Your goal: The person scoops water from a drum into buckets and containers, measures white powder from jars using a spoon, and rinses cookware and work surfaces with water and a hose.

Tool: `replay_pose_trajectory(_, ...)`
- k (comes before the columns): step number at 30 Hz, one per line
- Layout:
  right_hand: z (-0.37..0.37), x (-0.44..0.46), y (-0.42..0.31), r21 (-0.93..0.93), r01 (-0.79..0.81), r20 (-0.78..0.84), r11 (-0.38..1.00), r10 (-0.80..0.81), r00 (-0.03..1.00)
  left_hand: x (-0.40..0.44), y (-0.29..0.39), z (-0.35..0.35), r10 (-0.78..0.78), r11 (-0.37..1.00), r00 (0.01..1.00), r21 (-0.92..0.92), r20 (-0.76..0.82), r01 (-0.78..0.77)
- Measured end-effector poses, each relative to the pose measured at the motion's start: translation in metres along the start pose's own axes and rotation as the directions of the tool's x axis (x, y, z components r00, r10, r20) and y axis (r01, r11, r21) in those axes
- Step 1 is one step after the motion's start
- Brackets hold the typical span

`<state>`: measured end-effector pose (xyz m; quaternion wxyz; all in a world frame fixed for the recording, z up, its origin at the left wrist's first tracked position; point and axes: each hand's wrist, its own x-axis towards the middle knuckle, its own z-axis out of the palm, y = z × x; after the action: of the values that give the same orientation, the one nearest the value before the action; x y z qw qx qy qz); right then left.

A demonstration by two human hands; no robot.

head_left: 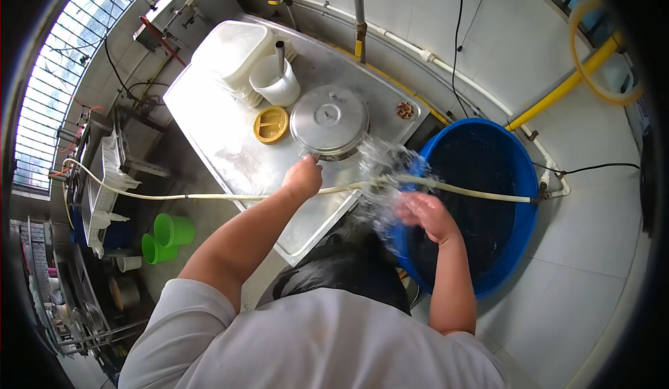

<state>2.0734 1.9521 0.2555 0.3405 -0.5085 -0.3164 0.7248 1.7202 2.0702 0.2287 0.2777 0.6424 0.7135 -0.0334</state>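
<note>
My left hand is closed on the near edge of a round metal pot with a lid, on the metal table. My right hand is over the left rim of a large blue tub of dark water, its fingers partly blurred. Beside it, between pot and tub, is a blurred clear mass that looks like splashing water or thin plastic; I cannot make out which. A pale hose runs across the scene, passing over the table and the tub.
White plastic containers, a white bucket and a yellow round lid are on the table. A small brown item lies at its right corner. Green buckets stand on the floor at left. Pipes line the wall.
</note>
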Motion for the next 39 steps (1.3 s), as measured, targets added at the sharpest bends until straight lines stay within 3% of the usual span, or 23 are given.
replay_pose_trajectory(2,-0.004,0.000,-0.008,-0.010,0.113,-0.252,0.994,-0.111,0.961,0.008,-0.008,0.008,-0.005,1.000,1.000,-0.007,-0.017,0.005)
replay_pose_trajectory(4,-0.063,0.005,0.039,-0.016,-0.002,-0.510,1.000,-0.006,0.860,0.039,-0.038,0.039,0.204,0.926,0.976,0.310,0.074,-0.216)
replay_pose_trajectory(6,-0.159,0.007,0.144,-0.462,-0.231,-0.740,0.856,-0.228,0.633,0.011,-0.012,0.014,0.089,0.985,0.996,0.148,0.024,-0.092)
replay_pose_trajectory(9,-0.275,-0.034,0.274,-0.069,-0.725,-0.960,0.686,0.153,0.236,0.008,-0.009,0.005,-0.014,1.000,1.000,-0.027,-0.002,0.014)
replay_pose_trajectory(10,-0.278,-0.031,0.299,-0.084,-0.724,-0.958,0.685,0.145,0.248,0.000,0.001,-0.004,-0.035,0.999,0.999,-0.016,0.020,0.035)
replay_pose_trajectory(11,-0.266,-0.031,0.303,0.176,-0.401,-0.886,0.899,0.323,0.334,-0.004,0.007,-0.008,-0.054,0.999,0.998,0.000,0.046,0.054)
replay_pose_trajectory(12,-0.256,-0.030,0.304,0.475,-0.033,-0.767,0.880,0.432,0.474,-0.002,0.003,-0.005,-0.033,0.999,0.999,0.004,0.044,0.032)
replay_pose_trajectory(13,-0.256,-0.024,0.295,0.668,-0.094,-0.295,0.738,0.378,0.878,-0.003,0.004,-0.006,-0.033,0.999,0.998,0.012,0.045,0.032)
replay_pose_trajectory(14,-0.235,-0.019,0.244,0.756,-0.268,0.258,0.598,0.104,0.961,-0.006,0.007,-0.009,-0.032,0.999,0.998,0.005,0.049,0.032)
replay_pose_trajectory(15,-0.170,-0.016,0.170,0.562,-0.256,-0.009,0.786,0.315,0.949,-0.007,0.009,-0.010,-0.033,0.999,0.998,-0.003,0.053,0.033)
replay_pose_trajectory(17,-0.060,-0.009,0.082,0.563,-0.244,0.473,0.789,-0.066,0.879,0.003,-0.005,0.006,-0.022,0.999,1.000,-0.029,0.018,0.023)
replay_pose_trajectory(18,-0.009,-0.011,0.036,0.309,-0.142,0.503,0.940,-0.035,0.864,0.011,-0.012,0.013,-0.006,0.998,1.000,-0.058,-0.023,0.005)
replay_pose_trajectory(19,0.035,-0.024,0.007,0.266,-0.036,0.389,0.963,-0.073,0.919,0.015,-0.016,0.016,0.006,0.999,1.000,-0.054,-0.026,-0.007)
replay_pose_trajectory(21,0.064,-0.024,-0.023,-0.237,0.291,0.292,0.927,-0.217,0.931,0.013,-0.021,0.018,0.012,0.973,0.997,-0.227,-0.081,-0.030)
replay_pose_trajectory(24,0.016,-0.009,0.001,-0.139,0.103,-0.227,0.985,-0.133,0.965,0.007,-0.021,0.012,0.139,0.990,0.986,-0.002,-0.087,-0.140)
replay_pose_trajectory(26,-0.082,0.008,0.080,-0.441,-0.090,-0.521,0.893,-0.173,0.836,0.010,-0.013,0.012,0.065,0.996,0.995,-0.057,-0.077,-0.070)
replay_pose_trajectory(29,-0.219,-0.011,0.211,-0.349,-0.488,-0.871,0.800,-0.086,0.483,0.009,-0.007,0.009,-0.032,0.994,0.999,-0.107,-0.032,0.029)
replay_pose_trajectory(31,-0.258,-0.037,0.278,0.089,-0.390,-0.934,0.917,0.213,0.287,0.008,-0.007,0.008,-0.025,0.993,0.999,-0.118,-0.022,0.022)
replay_pose_trajectory(33,-0.242,-0.036,0.278,0.593,0.119,-0.666,0.796,0.402,0.628,0.007,-0.006,0.006,-0.058,0.991,0.998,-0.121,0.009,0.059)
replay_pose_trajectory(35,-0.211,-0.025,0.228,0.645,-0.053,-0.387,0.762,0.386,0.838,0.012,-0.006,0.009,-0.058,0.994,0.998,-0.087,0.016,0.060)
replay_pose_trajectory(36,-0.204,0.009,0.215,0.699,-0.163,0.169,0.696,0.060,0.984,0.014,-0.006,0.010,-0.055,0.994,0.998,-0.088,0.021,0.057)
replay_pose_trajectory(37,-0.125,0.003,0.121,0.572,-0.226,0.066,0.789,0.231,0.971,0.015,-0.006,0.011,-0.060,0.995,0.998,-0.079,0.013,0.061)
replay_pose_trajectory(39,-0.029,0.009,0.030,0.406,-0.140,0.245,0.903,0.040,0.969,0.014,-0.004,0.010,-0.049,0.997,0.999,-0.061,0.016,0.050)
